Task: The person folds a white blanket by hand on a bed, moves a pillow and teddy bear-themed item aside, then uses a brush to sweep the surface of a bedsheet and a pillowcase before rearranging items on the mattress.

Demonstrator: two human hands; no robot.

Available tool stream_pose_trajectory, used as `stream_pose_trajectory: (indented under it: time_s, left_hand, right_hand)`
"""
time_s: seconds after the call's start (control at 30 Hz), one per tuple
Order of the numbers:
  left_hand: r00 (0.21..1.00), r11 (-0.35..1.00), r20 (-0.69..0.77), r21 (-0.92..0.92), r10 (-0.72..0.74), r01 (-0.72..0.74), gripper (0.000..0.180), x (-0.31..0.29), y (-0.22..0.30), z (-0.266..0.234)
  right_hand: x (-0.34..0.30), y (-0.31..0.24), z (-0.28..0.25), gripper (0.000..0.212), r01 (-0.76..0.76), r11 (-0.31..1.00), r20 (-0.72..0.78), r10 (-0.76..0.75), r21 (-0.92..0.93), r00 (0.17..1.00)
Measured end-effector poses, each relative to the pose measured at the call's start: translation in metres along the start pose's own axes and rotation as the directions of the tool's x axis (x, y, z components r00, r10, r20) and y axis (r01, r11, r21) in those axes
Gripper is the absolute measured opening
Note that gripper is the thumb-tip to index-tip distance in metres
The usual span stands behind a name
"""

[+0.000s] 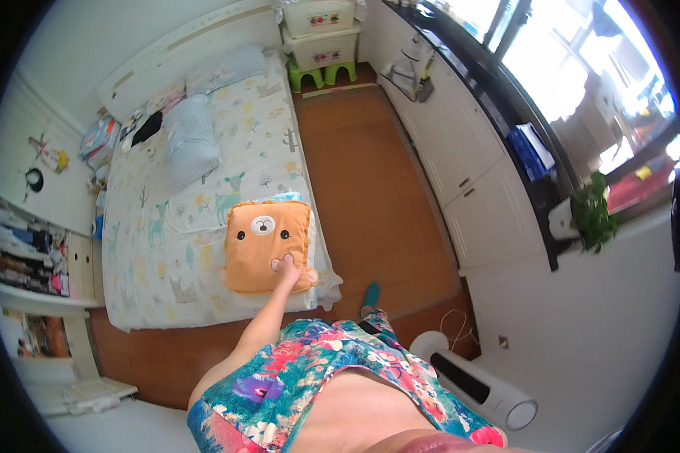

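Observation:
An orange square cushion (261,260) with an upside-down bear face lies at the near right corner of the bed. My left hand (286,272) reaches over its near part, and the fingers look closed on the cushion's cloth, next to a small pale pink patch. Light blue and white cloth (289,197) shows from under the cushion's far edge. My right hand is out of sight.
The bed (196,272) has a pale animal-print sheet and a light blue pillow (193,143). White cabinets (461,177) line the right side beyond a brown floor strip (363,166). A white appliance (476,381) stands to my right, near a cable (455,326).

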State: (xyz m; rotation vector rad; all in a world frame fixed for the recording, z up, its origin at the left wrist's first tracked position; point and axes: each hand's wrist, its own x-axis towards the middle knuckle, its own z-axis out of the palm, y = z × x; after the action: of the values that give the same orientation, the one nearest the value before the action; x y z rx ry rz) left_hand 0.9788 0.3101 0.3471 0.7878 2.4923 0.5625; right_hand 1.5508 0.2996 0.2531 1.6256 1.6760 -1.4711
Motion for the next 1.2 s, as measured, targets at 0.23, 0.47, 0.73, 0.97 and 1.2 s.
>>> stream_pose_trajectory:
  time_s: [0.23,0.47,0.73,0.97,1.2]
  left_hand:
    - [0.922,0.922,-0.065,0.056,-0.381,0.384,0.046,0.014,0.007,-0.003]
    - [0.855,0.866,0.142,0.119,-0.499,0.485,0.047,0.021,0.084,-0.031]
    - [0.852,0.849,0.100,0.204,-0.514,0.488,0.035,0.029,0.069,-0.008]
    - [0.900,0.872,0.129,0.337,-0.416,0.355,0.033,0.061,0.029,0.013]
    - [0.915,0.882,0.135,0.350,-0.380,0.315,0.033,0.074,0.005,0.015]
  right_hand:
    - [0.038,-0.094,-0.159,0.015,-0.227,0.597,0.188,0.128,0.770,0.974]
    - [0.078,-0.024,-0.221,0.018,0.368,0.857,0.010,-0.398,0.361,0.917]
    - [0.107,-0.016,-0.221,0.020,-0.280,0.597,0.186,0.215,0.752,0.959]
    - [0.109,-0.044,-0.238,0.021,0.135,0.968,0.074,-0.154,0.213,0.985]
    - [0.104,-0.134,-0.301,0.008,-0.261,0.772,0.153,0.211,0.580,0.965]
